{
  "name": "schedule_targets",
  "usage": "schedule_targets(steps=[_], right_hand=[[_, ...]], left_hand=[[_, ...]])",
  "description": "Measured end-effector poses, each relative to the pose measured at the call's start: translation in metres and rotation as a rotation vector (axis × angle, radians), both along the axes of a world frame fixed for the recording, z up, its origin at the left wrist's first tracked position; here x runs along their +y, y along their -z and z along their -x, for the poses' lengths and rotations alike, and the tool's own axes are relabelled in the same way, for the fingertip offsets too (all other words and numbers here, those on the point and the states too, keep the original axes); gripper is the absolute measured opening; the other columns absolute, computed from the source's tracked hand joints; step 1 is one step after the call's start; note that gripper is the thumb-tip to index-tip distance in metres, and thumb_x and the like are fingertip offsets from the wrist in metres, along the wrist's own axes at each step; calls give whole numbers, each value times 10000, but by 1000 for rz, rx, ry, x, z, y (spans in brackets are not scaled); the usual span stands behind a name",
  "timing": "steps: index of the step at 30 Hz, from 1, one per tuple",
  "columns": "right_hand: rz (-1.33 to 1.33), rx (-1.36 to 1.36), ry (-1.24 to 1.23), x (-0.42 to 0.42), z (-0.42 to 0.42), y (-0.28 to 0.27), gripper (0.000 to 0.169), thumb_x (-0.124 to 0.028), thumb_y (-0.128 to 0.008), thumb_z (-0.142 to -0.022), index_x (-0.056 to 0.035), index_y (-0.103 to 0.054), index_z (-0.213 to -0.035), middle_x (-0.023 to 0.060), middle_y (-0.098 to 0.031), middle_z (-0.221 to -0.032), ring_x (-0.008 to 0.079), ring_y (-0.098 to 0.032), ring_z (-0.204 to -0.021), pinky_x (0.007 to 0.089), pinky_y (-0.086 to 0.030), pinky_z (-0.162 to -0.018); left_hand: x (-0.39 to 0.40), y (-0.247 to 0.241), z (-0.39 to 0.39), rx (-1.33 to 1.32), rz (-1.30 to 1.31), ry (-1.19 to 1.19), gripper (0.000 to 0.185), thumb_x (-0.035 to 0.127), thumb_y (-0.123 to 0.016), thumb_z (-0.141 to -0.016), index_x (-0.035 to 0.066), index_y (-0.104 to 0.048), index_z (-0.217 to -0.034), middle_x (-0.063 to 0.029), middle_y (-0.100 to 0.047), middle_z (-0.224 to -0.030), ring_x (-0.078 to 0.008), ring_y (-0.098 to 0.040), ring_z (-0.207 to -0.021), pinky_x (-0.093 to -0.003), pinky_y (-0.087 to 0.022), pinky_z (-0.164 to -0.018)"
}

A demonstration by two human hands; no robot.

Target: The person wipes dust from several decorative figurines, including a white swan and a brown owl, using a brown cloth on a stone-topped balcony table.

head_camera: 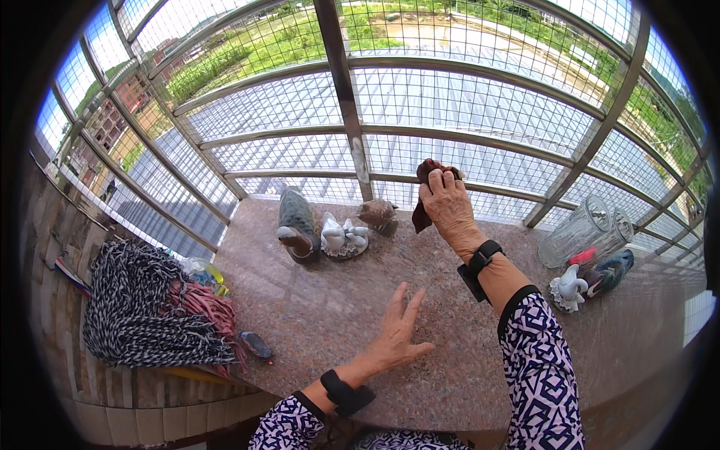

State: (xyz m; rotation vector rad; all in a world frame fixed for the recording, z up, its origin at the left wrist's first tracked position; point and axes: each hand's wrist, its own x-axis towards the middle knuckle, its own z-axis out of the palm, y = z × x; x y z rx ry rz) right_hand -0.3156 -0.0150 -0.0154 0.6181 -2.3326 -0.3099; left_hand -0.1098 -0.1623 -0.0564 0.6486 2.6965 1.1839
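Observation:
My right hand (pixel 449 205) grips a dark red cloth (pixel 423 218) against a lower metal rail (pixel 495 191) of the window grille. My left hand (pixel 396 332) hovers over or rests on the granite sill (pixel 337 315), fingers spread, holding nothing; contact with the stone is hard to tell. Left of the cloth sit a small brown bird figurine (pixel 378 215), a white swan-pair ornament (pixel 343 236) and a larger grey duck figurine (pixel 298 222) with a brown breast. Both wrists wear black straps with small dark modules.
Two clear glass vases (pixel 579 230) stand at the right, near a white swan figurine (pixel 568 287) and a dark green duck figurine (pixel 610 273). A black-and-white string mop head (pixel 152 309) lies left, beside pink strands (pixel 205 306) and a small dark oval object (pixel 255 344). Wire mesh backs the sill.

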Motion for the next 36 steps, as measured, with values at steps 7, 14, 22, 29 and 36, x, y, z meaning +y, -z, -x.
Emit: schedule_targets(steps=[7, 14, 22, 29, 36], right_hand=[[120, -674, 248, 77, -37, 16, 339, -97, -665, -697, -11, -577, -1014, 185, -497, -1076, 360, -524, -980, 458, -457, -819], [314, -856, 136, 67, -48, 38, 611, -161, -626, -669, -113, -452, -1253, 231, -368, -1296, 414, -369, -1188, 545, -364, -932], [239, -846, -1, 55, -54, 27, 622, -131, -616, -767, -131, -391, -1346, 117, -500, -1194, 309, -440, -1189, 490, -313, -1016], [289, -856, -37, 51, -26, 39, 480, -71, -559, -777, -115, -485, -1250, 131, -497, -1171, 319, -455, -1159, 415, -382, -964], [306, -894, -249, -28, -8, 36, 657, -29, -603, -731, -112, -371, -1340, 85, -486, -1248, 307, -459, -1142, 419, -363, -976]], left_hand=[[-20, -39, 95, 410, -115, -501, 877, 140, -710, -759, 36, -151, -1427, -236, -124, -1413, -415, -181, -1320, -475, -268, -1054], [-31, -41, 136, 209, -110, -499, 646, 130, -672, -794, 20, -300, -1311, -231, -397, -1232, -360, -470, -1102, -433, -402, -910], [-31, -36, 142, 404, -60, -547, 451, 66, -662, -791, 50, -394, -1153, -197, -560, -958, -358, -594, -875, -416, -465, -744], [-35, -83, 100, 458, -305, -475, 408, 53, -654, -818, 63, -421, -1152, -141, -581, -1012, -255, -626, -914, -355, -519, -747], [-73, -105, 46, 370, -485, -504, 431, 40, -631, -845, 33, -383, -1198, -114, -540, -1135, -187, -581, -1000, -288, -516, -845]])
